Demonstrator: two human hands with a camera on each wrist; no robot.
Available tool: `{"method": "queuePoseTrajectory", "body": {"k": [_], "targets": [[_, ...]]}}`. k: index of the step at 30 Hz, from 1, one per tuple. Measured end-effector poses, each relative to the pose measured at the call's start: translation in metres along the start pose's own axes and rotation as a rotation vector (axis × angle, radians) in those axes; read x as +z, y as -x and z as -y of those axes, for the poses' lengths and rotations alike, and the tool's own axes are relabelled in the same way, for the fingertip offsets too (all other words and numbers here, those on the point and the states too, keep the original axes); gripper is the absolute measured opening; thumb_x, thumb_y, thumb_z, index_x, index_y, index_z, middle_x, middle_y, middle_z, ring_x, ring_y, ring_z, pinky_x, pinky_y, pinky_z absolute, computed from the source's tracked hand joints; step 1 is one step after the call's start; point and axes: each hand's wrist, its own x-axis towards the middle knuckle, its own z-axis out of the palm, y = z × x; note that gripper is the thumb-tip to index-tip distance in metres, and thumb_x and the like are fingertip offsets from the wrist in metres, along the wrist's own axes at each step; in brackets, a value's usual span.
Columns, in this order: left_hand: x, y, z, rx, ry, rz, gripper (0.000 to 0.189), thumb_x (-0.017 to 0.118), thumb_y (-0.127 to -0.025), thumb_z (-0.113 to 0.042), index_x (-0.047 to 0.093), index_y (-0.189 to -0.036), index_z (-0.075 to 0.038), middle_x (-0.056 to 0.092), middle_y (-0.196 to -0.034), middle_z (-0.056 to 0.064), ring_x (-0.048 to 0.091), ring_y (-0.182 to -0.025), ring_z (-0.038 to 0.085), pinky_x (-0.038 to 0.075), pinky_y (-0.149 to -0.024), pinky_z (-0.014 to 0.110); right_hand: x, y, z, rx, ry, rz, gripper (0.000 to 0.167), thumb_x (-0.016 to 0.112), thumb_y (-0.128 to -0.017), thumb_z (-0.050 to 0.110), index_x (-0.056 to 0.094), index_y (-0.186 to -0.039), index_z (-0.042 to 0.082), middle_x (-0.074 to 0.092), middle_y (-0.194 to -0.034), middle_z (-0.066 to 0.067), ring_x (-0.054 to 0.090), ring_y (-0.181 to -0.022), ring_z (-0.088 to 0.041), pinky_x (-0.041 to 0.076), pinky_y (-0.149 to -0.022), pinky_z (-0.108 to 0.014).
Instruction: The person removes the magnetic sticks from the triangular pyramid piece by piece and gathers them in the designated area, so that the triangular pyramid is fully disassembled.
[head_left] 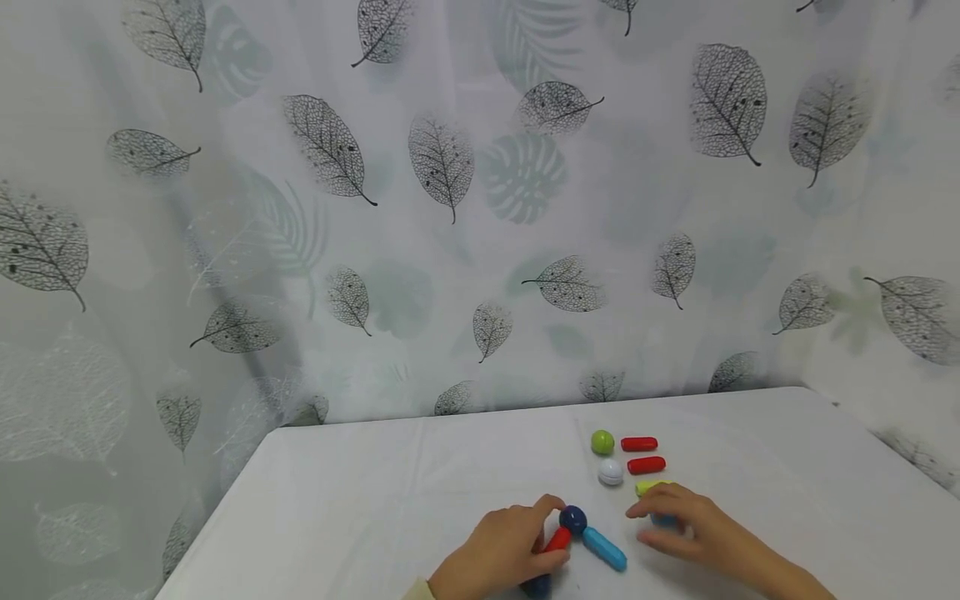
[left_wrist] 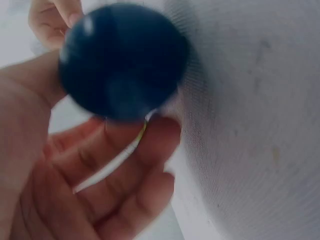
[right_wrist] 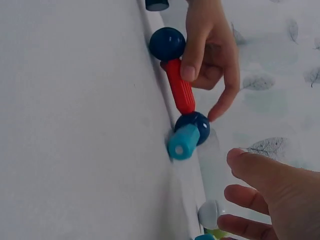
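My left hand (head_left: 495,550) pinches a red rod (right_wrist: 181,90) between thumb and fingers. A dark blue ball sits at each end: the far ball (head_left: 573,520), touched by my index fingertip, and the near ball (left_wrist: 122,60), large in the left wrist view. From the far ball a light blue rod (head_left: 604,548) points out to the right and toward me. My right hand (head_left: 693,533) hovers to the right of these joined pieces, fingers spread and loosely bent, with nothing held. Beneath it, a blue piece (head_left: 664,521) and a yellow-green rod (head_left: 651,487) are partly hidden.
Farther back on the white-covered table (head_left: 360,500) lie a green ball (head_left: 602,442), a white ball (head_left: 611,472) and two red rods, one farther (head_left: 639,444) and one nearer (head_left: 647,465). A leaf-patterned curtain (head_left: 450,275) hangs behind the table. A dark cylinder end (right_wrist: 157,4) shows beyond my left hand.
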Motion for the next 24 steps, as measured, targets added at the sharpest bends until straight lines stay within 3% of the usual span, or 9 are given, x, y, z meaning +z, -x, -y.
{"method": "queuePoseTrajectory", "body": {"k": [5, 9, 12, 15, 17, 19, 24], "targets": [[0.0, 0.001, -0.001, 0.055, 0.175, 0.121, 0.028, 0.066, -0.093, -0.037, 0.056, -0.115, -0.024, 0.055, -0.072, -0.014, 0.05, -0.063, 0.001, 0.045, -0.06, 0.016, 0.006, -0.002, 0.009, 0.092, -0.149, 0.12, 0.026, 0.069, -0.091, 0.018, 0.065, -0.112, 0.003, 0.064, -0.1, -0.002, 0.051, -0.079, -0.005, 0.048, -0.058, -0.019], [-0.001, 0.001, -0.001, 0.135, 0.283, 0.171, 0.019, 0.063, -0.095, -0.033, 0.063, -0.112, -0.022, 0.06, -0.076, -0.015, 0.052, -0.068, -0.001, 0.047, -0.065, 0.016, 0.012, -0.001, 0.015, 0.256, -0.234, 0.226, 0.033, 0.067, -0.092, 0.023, 0.064, -0.118, 0.003, 0.064, -0.104, 0.0, 0.051, -0.082, -0.002, 0.052, -0.065, -0.022], [-0.001, 0.001, 0.002, 0.21, 0.239, 0.108, 0.019, 0.062, -0.096, -0.031, 0.064, -0.112, -0.02, 0.06, -0.082, -0.016, 0.052, -0.073, -0.004, 0.046, -0.068, 0.014, 0.018, 0.0, 0.018, 0.323, -0.208, 0.281, 0.037, 0.067, -0.093, 0.03, 0.064, -0.123, 0.009, 0.063, -0.109, 0.005, 0.051, -0.088, -0.001, 0.053, -0.074, -0.022], [0.0, 0.0, 0.005, 0.266, 0.106, -0.017, 0.022, 0.063, -0.096, -0.031, 0.063, -0.115, -0.02, 0.058, -0.097, -0.015, 0.052, -0.083, -0.006, 0.047, -0.074, 0.013, 0.022, -0.001, 0.018, 0.295, -0.152, 0.289, 0.036, 0.065, -0.093, 0.035, 0.065, -0.123, 0.015, 0.064, -0.113, 0.007, 0.051, -0.094, -0.001, 0.051, -0.081, -0.021], [0.001, 0.0, 0.006, 0.279, 0.056, -0.059, 0.025, 0.065, -0.095, -0.029, 0.062, -0.118, -0.021, 0.056, -0.107, -0.012, 0.053, -0.09, -0.005, 0.047, -0.079, 0.013, 0.024, 0.0, 0.018, 0.28, -0.159, 0.282, 0.034, 0.066, -0.092, 0.034, 0.065, -0.121, 0.017, 0.063, -0.111, 0.009, 0.05, -0.093, -0.001, 0.05, -0.08, -0.018], [0.002, -0.002, 0.007, 0.282, 0.041, -0.044, 0.029, 0.066, -0.094, -0.029, 0.06, -0.122, -0.023, 0.054, -0.115, -0.011, 0.053, -0.094, -0.004, 0.048, -0.083, 0.014, 0.025, 0.0, 0.018, 0.251, -0.187, 0.279, 0.031, 0.065, -0.093, 0.031, 0.065, -0.12, 0.017, 0.064, -0.111, 0.009, 0.051, -0.094, -0.001, 0.049, -0.081, -0.018], [0.005, -0.004, 0.008, 0.339, 0.091, 0.065, 0.034, 0.065, -0.094, -0.025, 0.058, -0.127, -0.024, 0.057, -0.12, -0.013, 0.053, -0.097, -0.007, 0.047, -0.087, 0.014, 0.031, 0.0, 0.015, 0.226, -0.263, 0.285, 0.028, 0.063, -0.095, 0.029, 0.064, -0.121, 0.017, 0.064, -0.11, 0.011, 0.052, -0.096, -0.001, 0.048, -0.083, -0.017]]}}
